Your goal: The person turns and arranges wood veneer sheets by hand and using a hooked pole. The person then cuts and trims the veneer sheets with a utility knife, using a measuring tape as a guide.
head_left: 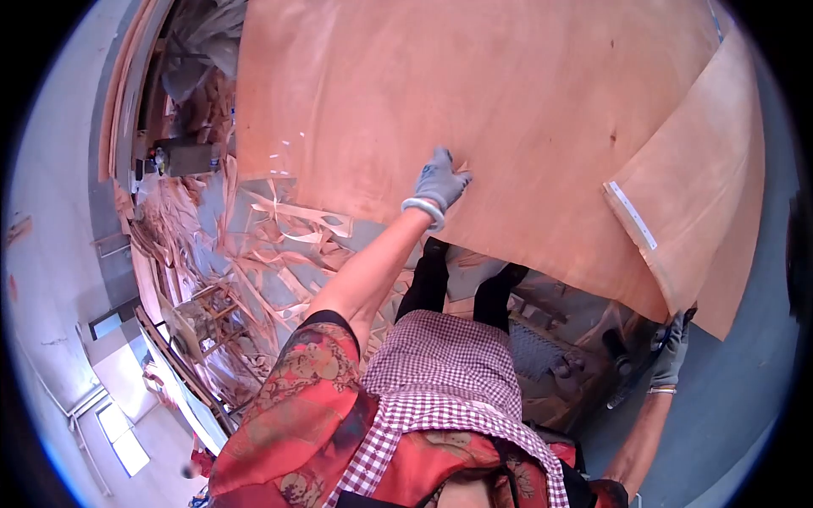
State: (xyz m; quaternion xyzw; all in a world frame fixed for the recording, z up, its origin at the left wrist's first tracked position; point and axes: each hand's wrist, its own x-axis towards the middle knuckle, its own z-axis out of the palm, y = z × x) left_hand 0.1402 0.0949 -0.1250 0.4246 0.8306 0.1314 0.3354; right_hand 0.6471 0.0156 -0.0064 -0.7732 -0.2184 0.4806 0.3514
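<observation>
A large sheet of reddish-brown wood veneer [474, 102] spreads in front of me, its near edge uneven. My left hand [440, 182], in a grey glove, rests on it near that edge with thumb and fingers apart. Just beside its fingers is a small torn spot in the veneer. On the right, a flap of veneer [690, 178] is folded back, with a white strip [633, 216] along its edge. My right hand [671, 349], also gloved, is closed at the flap's lower corner, around a long dark knife-like tool [625, 394] pointing down and left. Its fingers are partly hidden.
Veneer scraps [279, 245] litter the floor to the left and under the sheet. A wooden frame or stool [199, 326] stands among them. Clear plastic wrap [207, 34] lies at the upper left. A black cylinder [616, 345] is left of my right hand.
</observation>
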